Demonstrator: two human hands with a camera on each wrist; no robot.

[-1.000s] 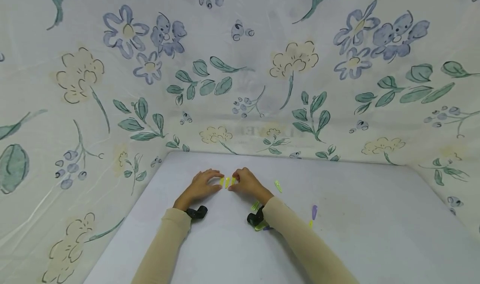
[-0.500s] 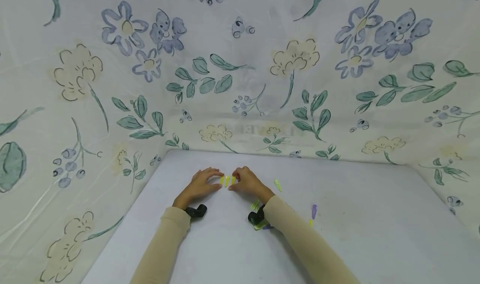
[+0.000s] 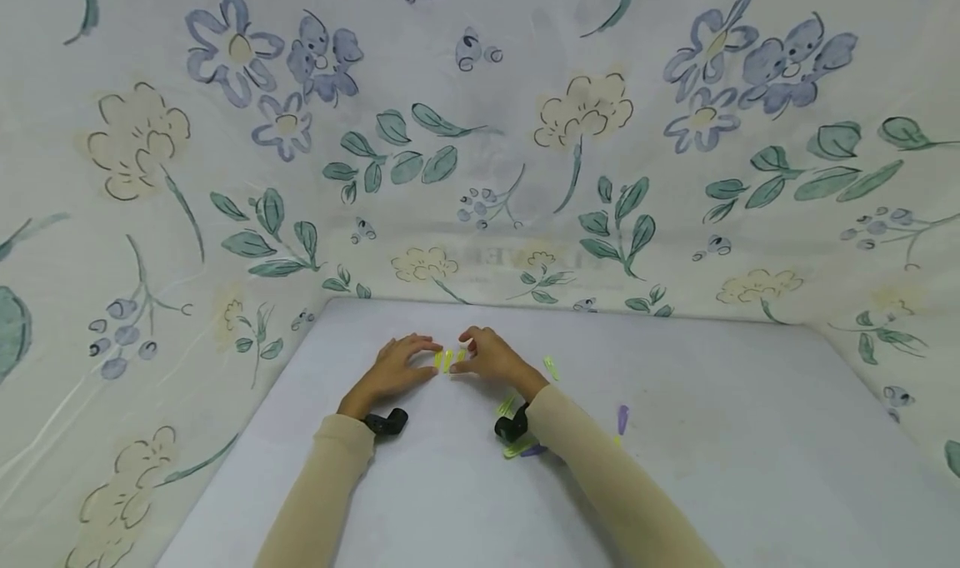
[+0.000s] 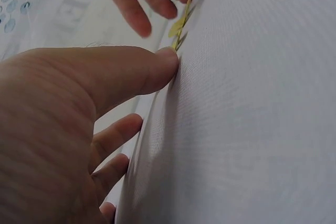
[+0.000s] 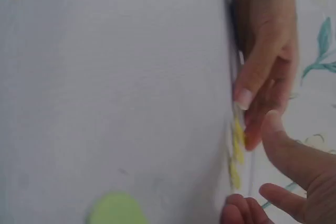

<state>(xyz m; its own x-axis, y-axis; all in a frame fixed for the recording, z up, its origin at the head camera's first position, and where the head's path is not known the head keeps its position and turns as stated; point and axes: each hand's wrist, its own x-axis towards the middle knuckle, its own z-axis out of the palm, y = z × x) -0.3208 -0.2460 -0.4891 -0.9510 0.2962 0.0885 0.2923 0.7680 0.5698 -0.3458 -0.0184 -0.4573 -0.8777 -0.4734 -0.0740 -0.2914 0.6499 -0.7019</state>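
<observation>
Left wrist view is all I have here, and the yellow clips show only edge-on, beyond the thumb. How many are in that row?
Observer: Three. The head view shows three yellow clips side by side in a row between the left hand and the right hand.

Operator: Good, I couldn't count them from here. Is there a clip of any colour other than yellow or green on the table, past the right hand?

Observer: Yes. In the head view a purple clip lies on the table, to the right of the right hand and closer to the person than the row is.
</observation>
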